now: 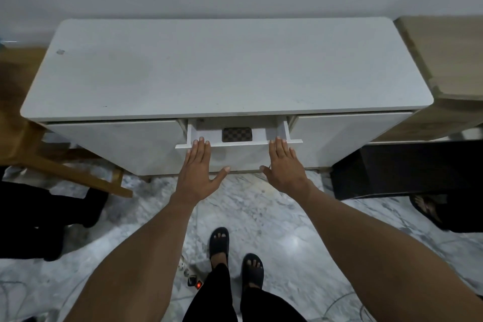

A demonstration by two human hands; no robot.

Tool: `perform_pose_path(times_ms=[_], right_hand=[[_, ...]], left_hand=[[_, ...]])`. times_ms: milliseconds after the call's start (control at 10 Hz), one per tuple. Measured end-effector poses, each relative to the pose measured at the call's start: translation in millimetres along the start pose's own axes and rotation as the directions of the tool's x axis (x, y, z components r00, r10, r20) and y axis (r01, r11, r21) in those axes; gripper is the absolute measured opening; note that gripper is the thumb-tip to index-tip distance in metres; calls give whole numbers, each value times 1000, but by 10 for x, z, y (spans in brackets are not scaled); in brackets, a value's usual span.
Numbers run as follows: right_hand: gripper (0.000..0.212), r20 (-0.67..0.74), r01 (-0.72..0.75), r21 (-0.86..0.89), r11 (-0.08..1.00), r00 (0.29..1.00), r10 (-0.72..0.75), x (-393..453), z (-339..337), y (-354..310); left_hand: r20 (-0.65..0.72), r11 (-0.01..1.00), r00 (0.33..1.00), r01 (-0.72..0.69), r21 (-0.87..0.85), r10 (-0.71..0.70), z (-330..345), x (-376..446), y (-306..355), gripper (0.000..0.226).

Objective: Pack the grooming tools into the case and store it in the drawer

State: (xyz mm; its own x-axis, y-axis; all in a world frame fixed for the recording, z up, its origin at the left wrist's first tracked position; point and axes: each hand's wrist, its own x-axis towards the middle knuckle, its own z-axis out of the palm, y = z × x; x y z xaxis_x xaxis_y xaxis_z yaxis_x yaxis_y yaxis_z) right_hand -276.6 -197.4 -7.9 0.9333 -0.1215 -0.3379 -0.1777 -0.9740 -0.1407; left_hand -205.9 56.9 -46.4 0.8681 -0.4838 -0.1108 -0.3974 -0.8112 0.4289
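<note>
Pressing flat with fingers spread, the left hand [197, 172] and right hand [285, 167] rest on the drawer [239, 153] front; between them the checkered case [237, 134] lies inside, near the front edge.

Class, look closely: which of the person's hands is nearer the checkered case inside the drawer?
Left. The left hand lies just left of the checkered case; the right hand sits farther right.

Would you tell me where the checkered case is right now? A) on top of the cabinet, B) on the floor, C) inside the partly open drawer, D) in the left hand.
C: the checkered case lies inside the partly open drawer, while the left hand and right hand rest flat on its front.
</note>
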Motion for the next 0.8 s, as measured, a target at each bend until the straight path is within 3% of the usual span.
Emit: perform_pose_path(times_ms=[300,600,800], right_hand=[[78,14,-74,10,997,997,74,683,-245,-30],[79,-16,-199,49,979,980,200,834,-129,-255],[74,-52,-167,78,983,984,172,706,-230,-141]], left_hand=[[-32,999,999,-29,40,31,-68,688,-175,102],[0,998,1000,18,64,-18,107,730,-159,101],[-25,998,998,-64,25,65,-52,661,-279,101]])
